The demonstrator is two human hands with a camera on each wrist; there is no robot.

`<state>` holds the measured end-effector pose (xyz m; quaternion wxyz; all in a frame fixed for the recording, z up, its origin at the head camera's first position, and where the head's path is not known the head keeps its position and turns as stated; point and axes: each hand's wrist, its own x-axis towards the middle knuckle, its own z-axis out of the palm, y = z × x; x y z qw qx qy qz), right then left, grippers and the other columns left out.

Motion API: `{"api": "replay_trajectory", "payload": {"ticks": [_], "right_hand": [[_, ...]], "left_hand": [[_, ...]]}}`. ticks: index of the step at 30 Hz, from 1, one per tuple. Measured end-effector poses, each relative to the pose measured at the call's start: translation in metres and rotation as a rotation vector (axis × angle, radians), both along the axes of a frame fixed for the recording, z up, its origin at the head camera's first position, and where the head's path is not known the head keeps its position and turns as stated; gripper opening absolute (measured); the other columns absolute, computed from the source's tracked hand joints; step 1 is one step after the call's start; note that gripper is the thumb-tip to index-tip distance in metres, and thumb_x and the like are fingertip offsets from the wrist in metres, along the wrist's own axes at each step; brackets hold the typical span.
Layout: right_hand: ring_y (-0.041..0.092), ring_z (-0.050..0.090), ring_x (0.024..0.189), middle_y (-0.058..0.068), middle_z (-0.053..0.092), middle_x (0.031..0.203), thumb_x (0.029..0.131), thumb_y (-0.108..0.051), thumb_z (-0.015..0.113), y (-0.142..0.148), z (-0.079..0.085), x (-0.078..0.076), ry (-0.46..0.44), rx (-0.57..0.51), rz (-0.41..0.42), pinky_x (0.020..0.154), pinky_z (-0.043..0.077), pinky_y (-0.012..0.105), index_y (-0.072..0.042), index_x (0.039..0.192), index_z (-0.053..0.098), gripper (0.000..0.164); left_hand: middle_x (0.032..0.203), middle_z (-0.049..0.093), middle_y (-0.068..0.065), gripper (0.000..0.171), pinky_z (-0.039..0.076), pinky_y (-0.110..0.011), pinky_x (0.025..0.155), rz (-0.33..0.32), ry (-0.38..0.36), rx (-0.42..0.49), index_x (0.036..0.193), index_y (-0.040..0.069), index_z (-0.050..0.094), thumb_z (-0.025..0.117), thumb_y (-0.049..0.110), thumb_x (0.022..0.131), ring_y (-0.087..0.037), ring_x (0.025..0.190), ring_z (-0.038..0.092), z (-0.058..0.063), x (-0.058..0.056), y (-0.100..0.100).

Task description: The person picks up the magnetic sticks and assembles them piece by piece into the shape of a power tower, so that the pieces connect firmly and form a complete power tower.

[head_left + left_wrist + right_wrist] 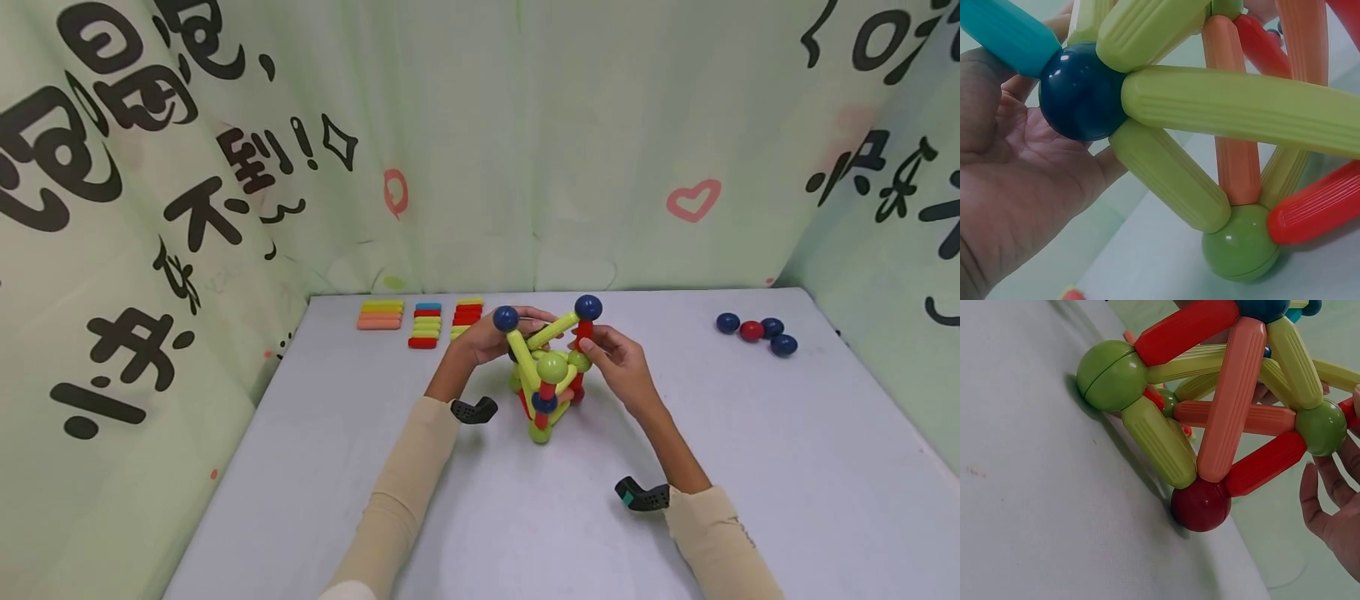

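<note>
A building model of ribbed rods and balls (552,367) stands on the table between both hands. My left hand (486,337) reaches round its far left side. In the left wrist view, its thumb and fingers hold a light-blue rod (1013,37), which joins a dark blue ball (1084,90) in front of the palm. With thumb and fingertips, my right hand (621,367) pinches an upright red rod (584,332) under a dark blue ball (588,307). The right wrist view shows a dark red ball (1201,506) and a green ball (1112,375) low on the model.
Behind the left hand lie sorted rods: yellow and orange rods (379,322), a mixed row (424,325) and red and yellow rods (468,315). Several loose balls, blue ones (727,323) and a red one (752,332), sit at the back right. A printed curtain (570,167) hangs behind the table (315,517).
</note>
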<state>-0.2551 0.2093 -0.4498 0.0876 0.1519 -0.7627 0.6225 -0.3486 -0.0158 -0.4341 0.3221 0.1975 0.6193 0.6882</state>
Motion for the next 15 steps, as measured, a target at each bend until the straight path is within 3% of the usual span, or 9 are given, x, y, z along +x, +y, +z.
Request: {"api": "replay_trajectory", "payload": {"ticks": [3, 6, 8, 11, 13, 15], "right_hand": [[0.0, 0.061, 0.098, 0.013, 0.07, 0.107, 0.1, -0.014, 0.055, 0.0, -0.003, 0.001, -0.007, 0.028, 0.01, 0.083, 0.051, 0.013, 0.004, 0.126, 0.056, 0.032], [0.0, 0.061, 0.103, 0.024, 0.064, 0.118, 0.102, -0.018, 0.051, 0.001, -0.006, 0.003, -0.036, 0.051, 0.044, 0.087, 0.05, 0.012, 0.003, 0.134, 0.05, 0.038], [0.008, 0.06, 0.112, 0.027, 0.059, 0.126, 0.104, -0.019, 0.048, 0.001, -0.01, 0.007, -0.06, 0.086, 0.07, 0.092, 0.05, 0.016, 0.001, 0.142, 0.042, 0.044], [0.029, 0.05, 0.129, 0.027, 0.048, 0.139, 0.104, -0.019, 0.047, 0.004, -0.018, 0.014, -0.11, 0.151, 0.116, 0.103, 0.048, 0.037, -0.004, 0.153, 0.024, 0.056], [0.042, 0.039, 0.136, 0.028, 0.037, 0.147, 0.102, -0.016, 0.05, 0.005, -0.025, 0.019, -0.14, 0.206, 0.156, 0.107, 0.042, 0.053, -0.007, 0.156, 0.009, 0.069], [0.05, 0.031, 0.138, 0.029, 0.027, 0.151, 0.098, -0.015, 0.058, 0.005, -0.03, 0.026, -0.173, 0.254, 0.199, 0.108, 0.034, 0.064, -0.009, 0.156, -0.004, 0.086]], "left_hand": [[0.127, 0.063, -0.014, 0.042, 0.048, -0.045, 0.101, -0.001, 0.043, 0.005, 0.136, 0.003, 0.053, 0.051, 0.025, 0.1, -0.023, 0.107, 0.065, -0.002, -0.001, -0.003], [0.131, 0.06, -0.016, 0.044, 0.044, -0.047, 0.106, 0.11, 0.078, 0.025, 0.138, 0.001, 0.05, 0.051, 0.024, 0.101, -0.022, 0.111, 0.063, -0.006, -0.003, -0.011], [0.127, 0.062, -0.016, 0.041, 0.044, -0.047, 0.106, 0.269, 0.105, 0.006, 0.134, 0.0, 0.053, 0.053, 0.025, 0.101, -0.022, 0.106, 0.063, -0.009, -0.003, -0.024], [0.113, 0.066, -0.013, 0.032, 0.052, -0.039, 0.093, 0.569, 0.163, -0.095, 0.122, 0.004, 0.062, 0.059, 0.025, 0.098, -0.024, 0.098, 0.064, -0.015, -0.003, -0.052], [0.108, 0.067, -0.013, 0.026, 0.053, -0.033, 0.082, 0.743, 0.249, -0.232, 0.116, 0.006, 0.066, 0.06, 0.023, 0.098, -0.027, 0.097, 0.063, -0.019, -0.004, -0.075], [0.103, 0.067, -0.016, 0.021, 0.05, -0.032, 0.073, 0.874, 0.373, -0.421, 0.111, 0.004, 0.068, 0.058, 0.016, 0.097, -0.03, 0.099, 0.062, -0.024, -0.005, -0.099]]}}
